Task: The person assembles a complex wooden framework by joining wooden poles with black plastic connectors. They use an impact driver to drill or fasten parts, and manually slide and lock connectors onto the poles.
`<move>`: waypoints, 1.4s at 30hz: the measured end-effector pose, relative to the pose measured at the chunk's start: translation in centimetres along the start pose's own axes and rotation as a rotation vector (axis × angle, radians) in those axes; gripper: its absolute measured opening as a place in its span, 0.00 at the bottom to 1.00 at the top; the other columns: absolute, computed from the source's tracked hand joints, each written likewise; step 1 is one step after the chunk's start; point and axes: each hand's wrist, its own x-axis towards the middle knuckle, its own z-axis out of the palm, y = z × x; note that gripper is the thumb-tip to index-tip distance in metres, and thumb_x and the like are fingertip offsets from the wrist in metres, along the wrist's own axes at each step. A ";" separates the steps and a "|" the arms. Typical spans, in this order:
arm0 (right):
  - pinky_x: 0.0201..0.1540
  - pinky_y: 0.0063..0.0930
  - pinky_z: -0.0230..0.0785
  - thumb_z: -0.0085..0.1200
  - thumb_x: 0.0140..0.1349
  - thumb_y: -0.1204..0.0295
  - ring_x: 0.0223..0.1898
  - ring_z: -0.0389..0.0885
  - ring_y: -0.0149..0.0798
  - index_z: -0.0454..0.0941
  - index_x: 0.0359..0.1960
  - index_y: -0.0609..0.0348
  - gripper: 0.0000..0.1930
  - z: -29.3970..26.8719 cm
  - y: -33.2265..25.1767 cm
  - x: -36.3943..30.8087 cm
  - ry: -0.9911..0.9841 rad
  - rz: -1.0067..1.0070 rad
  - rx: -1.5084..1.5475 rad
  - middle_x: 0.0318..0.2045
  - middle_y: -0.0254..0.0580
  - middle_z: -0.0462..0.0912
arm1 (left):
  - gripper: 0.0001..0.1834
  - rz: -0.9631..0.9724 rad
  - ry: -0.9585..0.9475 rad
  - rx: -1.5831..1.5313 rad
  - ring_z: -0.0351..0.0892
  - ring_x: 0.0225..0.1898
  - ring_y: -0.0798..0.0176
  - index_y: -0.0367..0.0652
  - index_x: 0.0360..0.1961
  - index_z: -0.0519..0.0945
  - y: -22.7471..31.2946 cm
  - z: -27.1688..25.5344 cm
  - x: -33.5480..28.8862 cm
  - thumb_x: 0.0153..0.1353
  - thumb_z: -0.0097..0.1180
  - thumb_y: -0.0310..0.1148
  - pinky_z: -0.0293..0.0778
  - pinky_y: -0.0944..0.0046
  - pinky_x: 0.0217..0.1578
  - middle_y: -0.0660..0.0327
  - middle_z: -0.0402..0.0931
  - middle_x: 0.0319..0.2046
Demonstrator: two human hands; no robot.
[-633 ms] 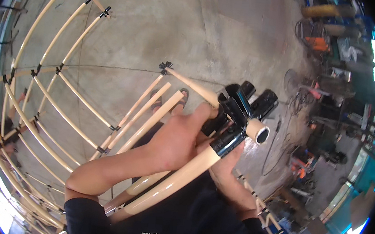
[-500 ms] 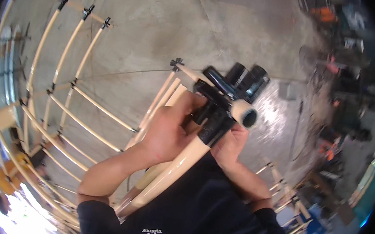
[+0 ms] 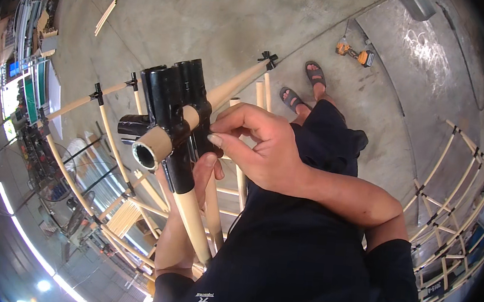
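Held up before my chest is a black metal pipe joint [image 3: 169, 94] with several short sleeves. A cream-coated pipe [image 3: 192, 219] runs down from it, and a short open pipe end [image 3: 155, 145] pokes out towards me. My left hand [image 3: 202, 173] is wrapped round the joint's lower back side, its fingers partly hidden by the joint and pipe. My right hand [image 3: 263, 147] pinches with thumb and forefinger at the joint's right side; whatever is between the fingertips is too small or hidden to make out. Another cream pipe [image 3: 237, 83] leads from the joint to a black connector [image 3: 268, 60].
A cream pipe frame [image 3: 102, 120] with black joints stands at left, another [image 3: 453, 200] at right. An orange and black cordless drill [image 3: 353, 52] lies on the concrete floor. Feet in dark sandals [image 3: 303, 87] stand near it. Loose sticks [image 3: 106, 15] lie at the far left.
The view has swung round, and the joint now appears further left. My right hand has come from behind the joint to pinch its right side; my left hand now supports it from below.
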 end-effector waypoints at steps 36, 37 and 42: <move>0.39 0.25 0.77 0.63 0.62 0.81 0.35 0.86 0.35 0.81 0.38 0.68 0.05 -1.0 -2.4 2.2 -0.148 0.059 -0.163 0.35 0.45 0.85 | 0.29 -0.032 0.063 0.116 0.81 0.29 0.62 0.31 0.64 0.66 1.5 0.9 0.4 0.64 0.61 0.25 0.75 0.68 0.19 0.48 0.80 0.37; 0.39 0.25 0.77 0.63 0.62 0.81 0.35 0.86 0.35 0.81 0.38 0.68 0.05 -1.1 -2.4 2.2 -0.150 0.073 -0.156 0.35 0.45 0.85 | 0.29 -0.028 0.063 0.118 0.82 0.29 0.62 0.31 0.64 0.66 1.4 0.9 0.5 0.64 0.61 0.25 0.75 0.68 0.19 0.48 0.80 0.38; 0.41 0.25 0.77 0.62 0.62 0.81 0.37 0.86 0.37 0.82 0.41 0.68 0.07 -1.5 -1.9 1.8 -0.124 -0.110 -0.237 0.39 0.46 0.85 | 0.28 -0.027 0.067 0.122 0.82 0.30 0.62 0.31 0.64 0.67 1.1 1.0 0.8 0.65 0.61 0.26 0.75 0.68 0.20 0.49 0.80 0.38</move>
